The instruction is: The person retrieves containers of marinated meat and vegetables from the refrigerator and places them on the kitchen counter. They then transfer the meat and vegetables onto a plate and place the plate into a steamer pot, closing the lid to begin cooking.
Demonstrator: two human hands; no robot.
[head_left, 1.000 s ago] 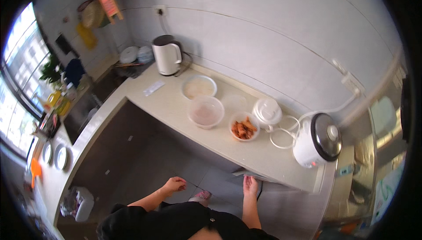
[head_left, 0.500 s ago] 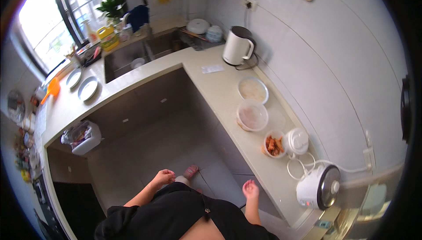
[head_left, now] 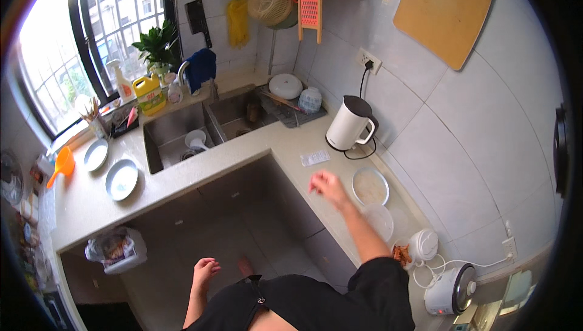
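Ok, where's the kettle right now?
In the head view, the kettle stands right of centre on the counter, near the wall socket, right of the white slip beyond your right hand.

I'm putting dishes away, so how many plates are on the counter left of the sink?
2: one plate near the counter's front edge, the other plate closer to the window. Any stacked underneath would be hidden.

White packet; white kettle, black lid; orange scoop.
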